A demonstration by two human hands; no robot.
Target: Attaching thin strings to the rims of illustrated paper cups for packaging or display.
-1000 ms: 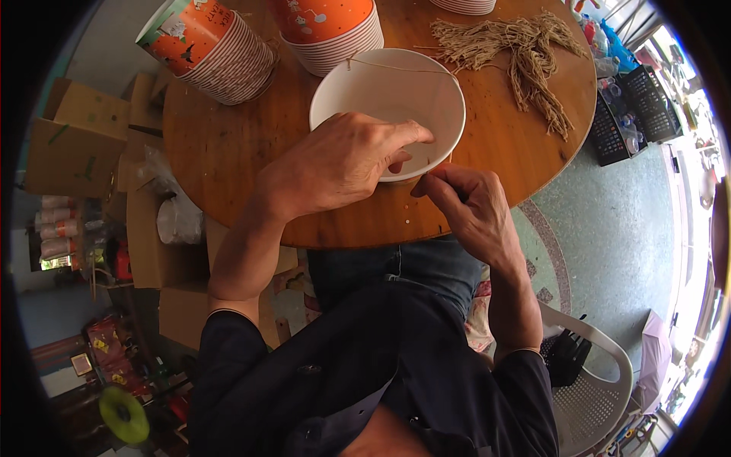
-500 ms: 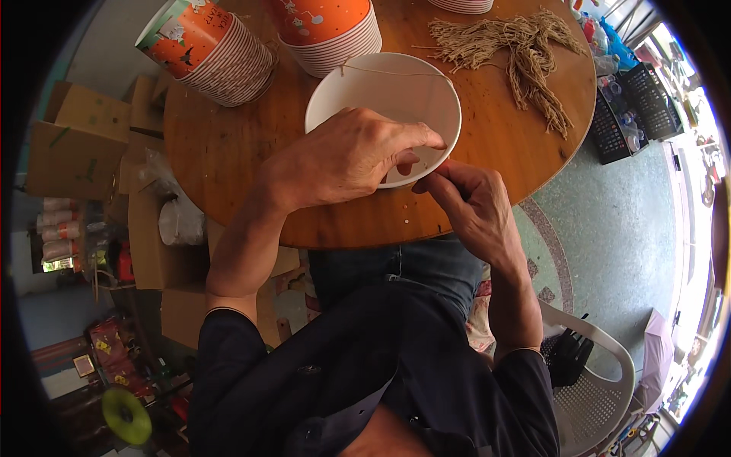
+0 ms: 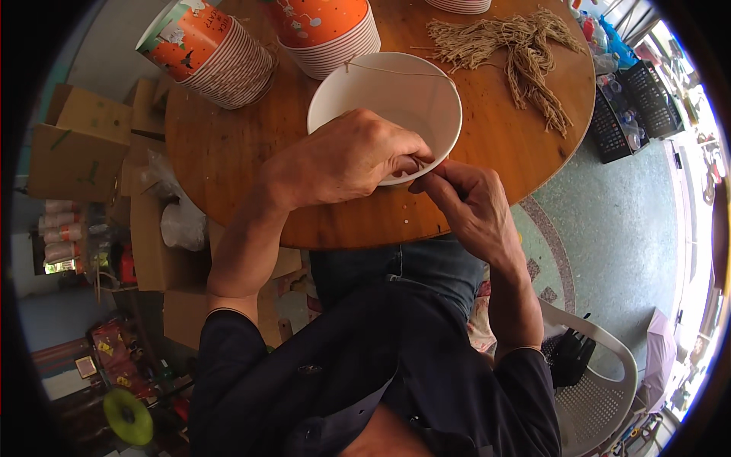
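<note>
A white paper bucket (image 3: 365, 87) stands mouth up at the near edge of the round table. A thin twine cord (image 3: 400, 71) stretches across its far rim. My left hand (image 3: 346, 160) reaches over the near left rim. Its fingertips are pinched together just inside the near right wall; what they hold is too small to make out. Outside that same part of the rim, my right hand (image 3: 468, 198) has thumb and forefinger pressed together against the bucket. Whatever lies between them is hidden.
Two stacks of orange-printed paper buckets, a left stack (image 3: 221, 61) and a middle stack (image 3: 327, 38), stand beyond the bucket. A bundle of twine cords (image 3: 525, 57) lies at the far right of the wooden table (image 3: 304, 225). Cardboard boxes (image 3: 84, 145) are at the left, a chair (image 3: 601, 404) at the lower right.
My left forefinger, stretched toward the rim before, has bent in, and the left fingertips have closed into a pinch. My right hand has barely moved and stays pinched at the rim.
</note>
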